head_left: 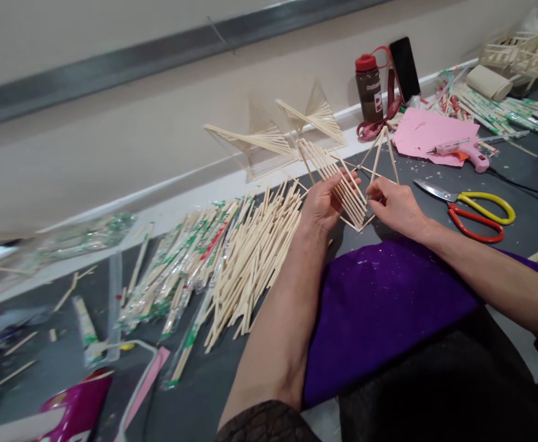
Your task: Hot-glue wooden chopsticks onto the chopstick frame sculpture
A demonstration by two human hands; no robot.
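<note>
A wooden chopstick frame [336,184], with a row of parallel sticks across one face, is propped up in front of me. My left hand [325,199] holds it from the left, its fingers passing behind the slats. At the frame's lower right side, my right hand [391,202] is closed with fingertips pinched; whatever lies between them is too small to make out. Just beyond the right hand rises a triangle of bare sticks [379,153], part of the same or an adjoining frame. A purple cloth [389,301] spreads beneath my forearms.
Loose chopsticks [255,258] and wrapped ones [186,252] lie left. To the right are scissors [474,209] and a pink glue gun [467,150] on pink paper [430,129]. A bottle [369,89] and a phone [405,69] stand behind. Twisted stick models [312,120] lean by the wall.
</note>
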